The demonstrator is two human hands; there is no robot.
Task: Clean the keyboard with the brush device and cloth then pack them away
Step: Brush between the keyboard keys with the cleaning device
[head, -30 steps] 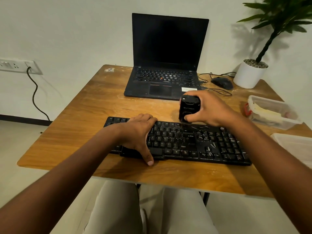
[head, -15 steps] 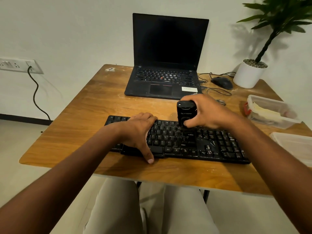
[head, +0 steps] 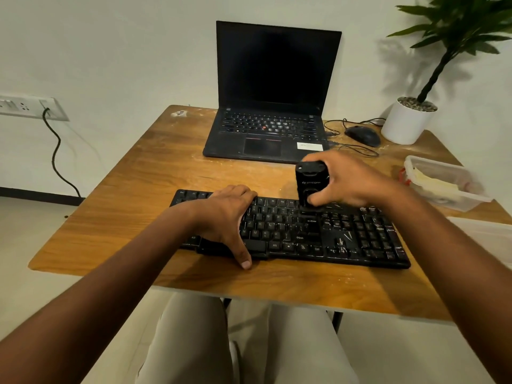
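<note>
A black keyboard lies across the front of the wooden table. My left hand rests flat on its left half, thumb hanging over the front edge. My right hand grips a black brush device upright, its lower end on the keys near the keyboard's upper middle. A pale cloth lies inside a clear plastic box at the right side of the table.
An open black laptop stands at the back, with a mouse and cables to its right. A white plant pot sits in the far right corner. A clear lid lies at the right edge.
My right hand slid the brush device a little left over the keys, then slightly back toward the keyboard's far edge. My left hand stays on the keyboard.
</note>
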